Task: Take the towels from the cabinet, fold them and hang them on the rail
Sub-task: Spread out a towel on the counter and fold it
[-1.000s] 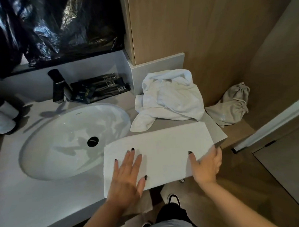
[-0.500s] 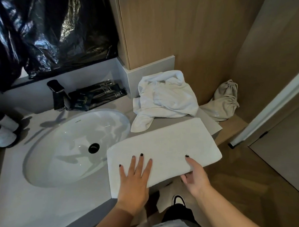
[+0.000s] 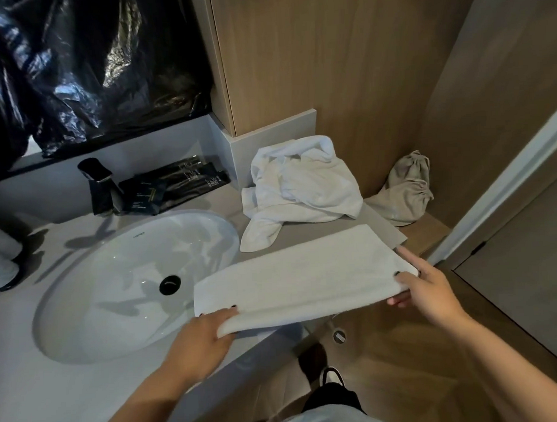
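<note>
The person's left hand [image 3: 202, 334] pinches the near-left corner of the folded towel [image 3: 301, 278] and the right hand [image 3: 425, 289] grips its right end, the towel overhanging the counter [image 3: 39, 396] edge beside the sink [image 3: 93, 302]. Held only at its ends, the fold could sag open, or its far edge could drag the crumpled towel [image 3: 302, 190] behind it

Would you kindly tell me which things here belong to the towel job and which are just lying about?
Part of the job:
folded towel, held by left hand and right hand
crumpled towel

Lying about:
sink
tap
black packets
drawstring bag
</note>
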